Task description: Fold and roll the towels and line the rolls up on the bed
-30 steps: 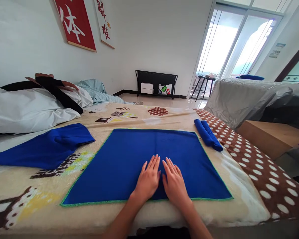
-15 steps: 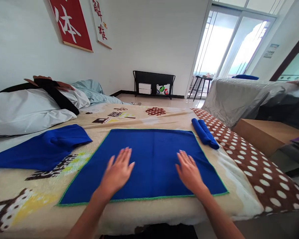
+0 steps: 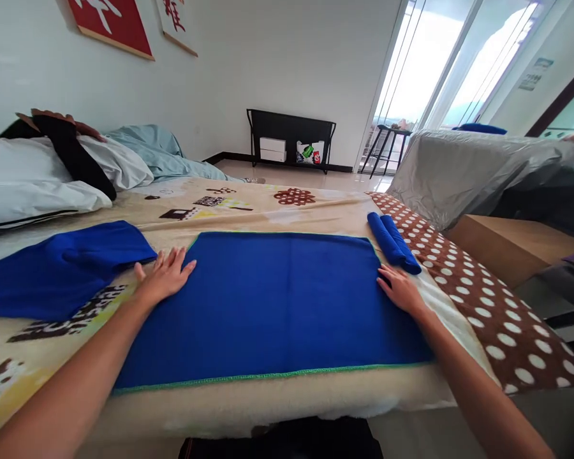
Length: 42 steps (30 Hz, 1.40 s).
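Note:
A blue cloth (image 3: 287,306) with green stitched edges lies spread flat on a patterned blanket (image 3: 249,220). My left hand (image 3: 165,274) rests on its left edge, fingers spread, holding nothing. At the opposite edge, my right hand (image 3: 400,288) lies with its fingers stretched out, also holding nothing. Just beyond the right hand are two rolled blue cloths (image 3: 393,243), side by side. Another blue cloth (image 3: 67,268), loosely laid and wrinkled, is to the left of my left hand.
Another person's arm in a black sleeve (image 3: 71,150) rests on white bedding (image 3: 23,185) at the left. A cardboard box (image 3: 511,245) and a plastic-covered piece of furniture (image 3: 449,172) stand right of the bed. A black rack (image 3: 291,137) is against the far wall.
Both my hands have moved outward from the middle of the spread cloth to its left and right edges. The view has tipped downward slightly.

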Each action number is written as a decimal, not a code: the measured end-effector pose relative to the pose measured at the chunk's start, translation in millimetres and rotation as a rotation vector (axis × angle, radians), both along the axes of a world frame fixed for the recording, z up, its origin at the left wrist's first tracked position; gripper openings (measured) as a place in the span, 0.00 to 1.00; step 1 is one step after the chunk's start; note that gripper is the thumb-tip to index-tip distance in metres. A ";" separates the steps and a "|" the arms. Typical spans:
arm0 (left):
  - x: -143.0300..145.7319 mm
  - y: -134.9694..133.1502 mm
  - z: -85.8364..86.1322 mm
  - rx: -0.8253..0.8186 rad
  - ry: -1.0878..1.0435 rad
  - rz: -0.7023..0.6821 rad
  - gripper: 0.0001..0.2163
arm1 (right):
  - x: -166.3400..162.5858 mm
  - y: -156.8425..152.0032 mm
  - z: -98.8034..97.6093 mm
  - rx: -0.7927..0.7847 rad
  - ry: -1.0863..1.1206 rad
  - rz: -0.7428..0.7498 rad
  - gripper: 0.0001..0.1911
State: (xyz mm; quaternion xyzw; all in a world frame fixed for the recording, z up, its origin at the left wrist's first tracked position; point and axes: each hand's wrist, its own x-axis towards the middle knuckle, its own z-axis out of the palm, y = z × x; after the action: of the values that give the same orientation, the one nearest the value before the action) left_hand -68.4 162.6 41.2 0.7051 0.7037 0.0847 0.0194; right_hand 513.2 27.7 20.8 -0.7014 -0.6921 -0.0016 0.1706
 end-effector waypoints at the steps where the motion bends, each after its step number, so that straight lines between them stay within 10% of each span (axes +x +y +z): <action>1: 12.5 5.5 0.6 0.026 -0.004 0.001 0.32 | -9.6 10.8 4.3 0.025 -0.002 0.014 0.24; 9: 205.7 59.5 -41.5 -0.032 -0.014 -0.421 0.29 | -198.4 149.5 -1.1 0.098 0.015 0.294 0.22; 12: 188.2 87.3 -50.9 -0.059 -0.013 -0.395 0.29 | -190.7 174.4 -17.2 0.055 0.026 0.296 0.22; 16: 89.0 118.6 -42.4 -0.062 0.007 -0.151 0.30 | -91.1 178.6 -27.2 -0.006 0.035 0.111 0.23; 22: 27.4 112.0 -25.5 0.018 0.017 0.036 0.31 | -3.8 152.1 -20.8 -0.063 0.031 -0.101 0.29; 28: 143.9 93.1 -26.5 0.042 0.005 -0.360 0.25 | -109.0 111.4 -10.3 -0.023 0.002 0.118 0.29; 34: 229.1 105.2 -41.2 0.026 -0.029 -0.526 0.22 | -211.9 -19.3 -15.1 -0.066 -0.037 0.626 0.31; 37: 234.9 121.3 -43.4 0.058 -0.025 -0.494 0.20 | -230.8 -76.3 -36.2 0.213 -0.062 0.751 0.31; 42: 240.6 144.6 -37.6 0.118 0.005 -0.467 0.18 | -264.7 -99.6 -81.4 0.839 0.073 0.501 0.14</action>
State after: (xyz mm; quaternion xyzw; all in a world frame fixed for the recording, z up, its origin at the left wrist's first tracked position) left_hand 172.1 307.2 3.6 0.8490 0.5153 0.1171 -0.0045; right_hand 248.5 -71.8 -60.6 -0.3838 -0.7727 -0.2144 0.4579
